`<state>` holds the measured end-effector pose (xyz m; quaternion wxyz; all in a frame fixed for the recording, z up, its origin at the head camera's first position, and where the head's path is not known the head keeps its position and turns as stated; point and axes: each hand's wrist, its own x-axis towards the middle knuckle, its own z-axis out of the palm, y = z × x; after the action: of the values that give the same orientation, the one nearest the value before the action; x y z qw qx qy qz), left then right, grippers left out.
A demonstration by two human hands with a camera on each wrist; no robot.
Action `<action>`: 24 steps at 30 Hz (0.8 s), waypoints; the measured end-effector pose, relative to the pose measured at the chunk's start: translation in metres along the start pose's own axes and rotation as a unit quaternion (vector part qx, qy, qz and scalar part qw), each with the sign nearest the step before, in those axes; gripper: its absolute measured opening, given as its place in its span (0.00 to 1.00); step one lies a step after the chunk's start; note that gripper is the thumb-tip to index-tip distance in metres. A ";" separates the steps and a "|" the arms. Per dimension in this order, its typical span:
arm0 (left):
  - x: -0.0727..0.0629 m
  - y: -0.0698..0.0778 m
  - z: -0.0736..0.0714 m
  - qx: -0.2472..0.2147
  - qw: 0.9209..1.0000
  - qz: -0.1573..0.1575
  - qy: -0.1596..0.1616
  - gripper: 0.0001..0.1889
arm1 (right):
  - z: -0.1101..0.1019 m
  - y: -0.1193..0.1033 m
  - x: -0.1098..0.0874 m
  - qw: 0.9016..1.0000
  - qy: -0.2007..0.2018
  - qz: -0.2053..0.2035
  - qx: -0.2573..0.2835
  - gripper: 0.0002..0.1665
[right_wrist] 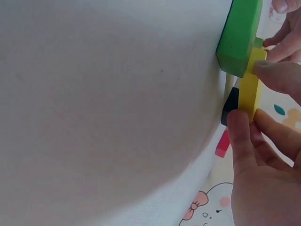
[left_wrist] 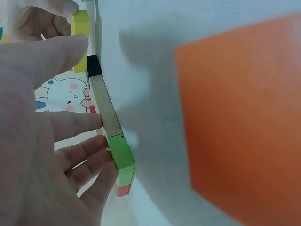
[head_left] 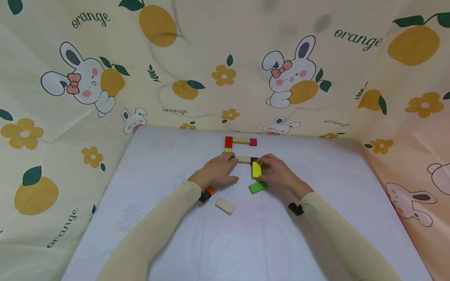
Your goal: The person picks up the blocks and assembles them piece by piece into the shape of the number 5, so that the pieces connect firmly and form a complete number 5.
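Note:
My right hand [head_left: 279, 173] pinches a yellow block [head_left: 256, 170] between thumb and fingers, close by a small black block [head_left: 254, 160]. My left hand [head_left: 218, 168] has its fingers outstretched. In the left wrist view, its fingertips touch a light green block [left_wrist: 122, 157] and the thumb reaches toward the yellow block. A plain wooden block [left_wrist: 105, 103] runs from the green block to the black one. Beyond lie a red block [head_left: 228, 142], another wooden block [head_left: 241, 140] and a pinkish-red block [head_left: 253, 142], joined in a row.
A bright green block [head_left: 258, 187] lies just nearer than the yellow one. An orange block [head_left: 210, 191] sits by my left wrist, partly hidden. A loose wooden block [head_left: 225, 206] lies on the white tabletop [head_left: 263, 242]. Patterned cloth [head_left: 204, 58] stands behind and at the sides.

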<state>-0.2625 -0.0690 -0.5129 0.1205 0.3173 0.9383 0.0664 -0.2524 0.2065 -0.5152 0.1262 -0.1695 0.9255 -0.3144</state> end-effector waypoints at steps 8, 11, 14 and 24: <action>-0.002 0.002 -0.004 -0.006 1.000 -0.004 -0.006 0.41 | 0.003 0.002 0.002 1.000 0.002 -0.008 -0.007 0.35; -0.003 0.003 -0.005 -0.005 1.000 -0.004 -0.007 0.41 | 0.004 0.003 0.003 1.000 0.003 -0.009 -0.014 0.36; -0.003 0.002 -0.004 -0.004 1.000 -0.003 -0.007 0.41 | 0.005 0.002 0.002 1.000 0.003 -0.006 -0.018 0.36; -0.002 0.001 -0.003 -0.004 1.000 0.000 -0.006 0.41 | 0.006 0.001 0.003 1.000 -0.001 0.003 -0.003 0.36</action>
<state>-0.2617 -0.0697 -0.5095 0.1273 0.3168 0.9374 0.0686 -0.2529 0.2029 -0.5208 0.1277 -0.1679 0.9267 -0.3110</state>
